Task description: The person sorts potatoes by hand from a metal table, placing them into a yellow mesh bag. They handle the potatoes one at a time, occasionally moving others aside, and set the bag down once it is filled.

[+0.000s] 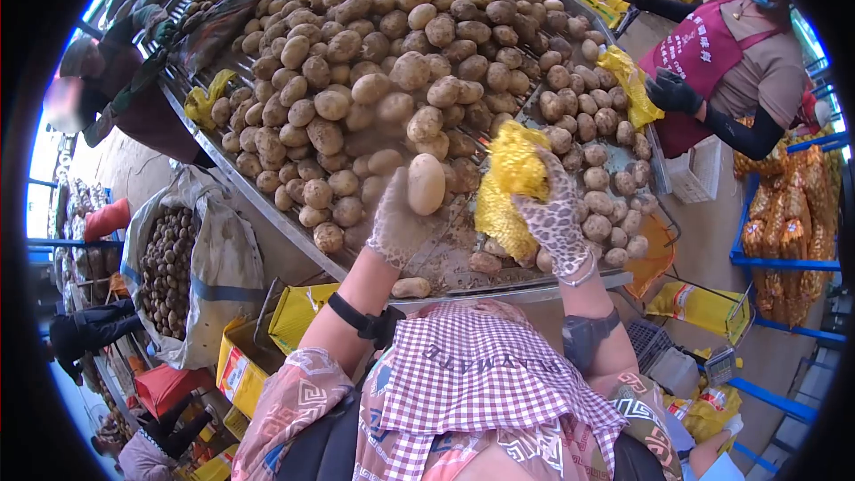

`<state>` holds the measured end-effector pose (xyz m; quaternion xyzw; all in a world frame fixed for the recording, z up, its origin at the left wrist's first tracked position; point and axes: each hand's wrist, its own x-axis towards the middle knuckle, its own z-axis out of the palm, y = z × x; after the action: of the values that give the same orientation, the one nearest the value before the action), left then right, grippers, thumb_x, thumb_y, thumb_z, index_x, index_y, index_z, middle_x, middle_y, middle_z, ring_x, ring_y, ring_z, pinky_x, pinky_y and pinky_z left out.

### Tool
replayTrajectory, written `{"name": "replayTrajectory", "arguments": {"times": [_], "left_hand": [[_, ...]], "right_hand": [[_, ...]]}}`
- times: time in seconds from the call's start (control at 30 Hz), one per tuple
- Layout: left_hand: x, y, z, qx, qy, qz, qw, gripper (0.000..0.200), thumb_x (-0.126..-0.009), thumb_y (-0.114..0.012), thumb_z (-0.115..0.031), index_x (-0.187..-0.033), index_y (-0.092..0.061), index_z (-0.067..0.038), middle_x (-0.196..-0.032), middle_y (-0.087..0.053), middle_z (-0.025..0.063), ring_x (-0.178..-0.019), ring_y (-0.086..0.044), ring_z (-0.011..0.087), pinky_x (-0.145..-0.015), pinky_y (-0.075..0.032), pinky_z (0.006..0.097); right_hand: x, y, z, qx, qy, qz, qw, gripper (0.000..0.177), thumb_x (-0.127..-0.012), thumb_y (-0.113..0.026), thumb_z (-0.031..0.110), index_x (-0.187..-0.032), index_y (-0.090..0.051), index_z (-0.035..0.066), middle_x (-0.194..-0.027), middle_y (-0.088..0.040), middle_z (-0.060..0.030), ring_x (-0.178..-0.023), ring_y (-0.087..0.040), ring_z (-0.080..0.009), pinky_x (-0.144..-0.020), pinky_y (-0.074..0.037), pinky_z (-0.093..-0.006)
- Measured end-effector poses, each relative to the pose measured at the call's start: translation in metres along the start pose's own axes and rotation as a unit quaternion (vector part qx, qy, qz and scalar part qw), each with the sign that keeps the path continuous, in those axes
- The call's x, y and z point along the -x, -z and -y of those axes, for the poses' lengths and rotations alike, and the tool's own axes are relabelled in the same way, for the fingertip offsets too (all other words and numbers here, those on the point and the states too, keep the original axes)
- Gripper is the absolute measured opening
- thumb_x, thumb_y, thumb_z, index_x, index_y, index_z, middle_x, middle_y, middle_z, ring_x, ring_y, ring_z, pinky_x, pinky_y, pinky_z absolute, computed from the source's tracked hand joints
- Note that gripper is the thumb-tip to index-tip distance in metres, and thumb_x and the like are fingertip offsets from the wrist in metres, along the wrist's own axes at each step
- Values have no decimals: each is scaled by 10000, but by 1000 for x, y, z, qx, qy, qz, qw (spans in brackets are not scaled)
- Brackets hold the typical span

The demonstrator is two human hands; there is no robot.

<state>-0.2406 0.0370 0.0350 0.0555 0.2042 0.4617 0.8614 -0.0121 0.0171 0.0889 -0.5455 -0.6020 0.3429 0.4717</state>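
My left hand [390, 227], in a patterned glove and slightly blurred, is closed on a large, smooth potato [427, 184] above the near part of the pile. Its fingertips are partly hidden behind that potato. To the right, my right hand [559, 224] wears a leopard-print glove and grips a yellow mesh bag [509, 200], which is bunched at the top and hangs over the table. Beyond both hands, a large heap of potatoes [356, 44] covers the metal sorting table [525, 292]. Smaller potatoes [588, 107] lie in a section on the right.
A co-worker in a maroon apron [695, 53] stands at the right edge; another person [125, 80] is at the left. A white sack of potatoes [223, 281] stands left of the table. Yellow crates [303, 313] are near my left side, and filled orange mesh bags [788, 232] at far right.
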Motion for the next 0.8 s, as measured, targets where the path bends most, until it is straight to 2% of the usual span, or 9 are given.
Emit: {"name": "replayTrajectory", "arguments": {"times": [0.03,0.13,0.2,0.27,0.33,0.4,0.6,0.7,0.8], "left_hand": [[-2,-8,5,3,-8,12,1000,446,-922,-497,-416,-1238,-480,-101,-1119,-587,83,-1047,-569,219,-839,-521,388],[-11,-26,26,-8,-6,-21,1000,434,-913,-509,-423,-1203,-494,-100,-1118,-589,95,-1117,-540,236,-905,-494,410],[-7,-42,14,57,54,70,994,417,-914,-503,-416,-1184,-507,-98,-1076,-606,104,-1028,-590,247,-912,-484,418],[-16,-6,1,84,42,59,994,416,-920,-486,-419,-1170,-513,-88,-1051,-612,95,-935,-612,238,-851,-498,391],[-21,-15,0,54,6,-21,998,441,-894,-516,-422,-1152,-537,-65,-1019,-623,133,-862,-628,248,-717,-535,376],[-23,-21,9,77,30,-126,989,429,-902,-506,-415,-1157,-538,-72,-1023,-629,124,-901,-627,256,-750,-534,378],[-29,-39,27,33,53,61,996,428,-929,-462,-378,-1182,-524,-38,-1083,-614,134,-974,-617,249,-750,-548,373],[-35,0,12,102,105,78,986,485,-927,-419,-473,-1120,-528,-42,-1023,-630,153,-986,-587,296,-914,-477,465],[-23,-29,21,112,67,-61,990,547,-923,-399,-524,-1163,-520,-47,-1062,-626,142,-1022,-581,305,-956,-439,481]], "right_hand": [[-15,-7,26,71,158,35,984,687,-667,-667,-18,-1310,-465,113,-1259,-524,-172,-1201,-479,-307,-1033,-402,-390],[-3,-39,40,198,179,114,957,751,-644,-730,49,-1334,-468,194,-1267,-514,-184,-1217,-456,-357,-1074,-352,-416],[24,-34,22,243,229,122,935,726,-641,-748,61,-1311,-499,187,-1269,-514,-181,-1225,-455,-345,-1076,-346,-418],[59,-22,-30,247,33,213,945,665,-652,-745,41,-1272,-542,171,-1267,-516,-180,-1226,-459,-327,-1077,-348,-408],[60,-7,-38,56,-158,88,982,589,-665,-700,-14,-1219,-577,143,-1239,-533,-177,-1208,-486,-284,-1058,-376,-381],[38,-1,-34,-7,-44,-17,999,620,-651,-681,-24,-1235,-554,142,-1243,-527,-173,-1197,-489,-298,-1037,-403,-385],[42,-17,17,241,224,64,942,639,-638,-718,30,-1247,-552,129,-1246,-526,-177,-1203,-471,-341,-1046,-368,-426],[65,-11,-27,98,-77,65,990,600,-631,-751,55,-1205,-581,95,-1191,-532,-194,-1158,-505,-336,-1012,-410,-382],[34,-12,1,95,57,-23,994,678,-622,-728,21,-1263,-530,121,-1194,-519,-191,-1110,-516,-341,-989,-420,-394]]}}
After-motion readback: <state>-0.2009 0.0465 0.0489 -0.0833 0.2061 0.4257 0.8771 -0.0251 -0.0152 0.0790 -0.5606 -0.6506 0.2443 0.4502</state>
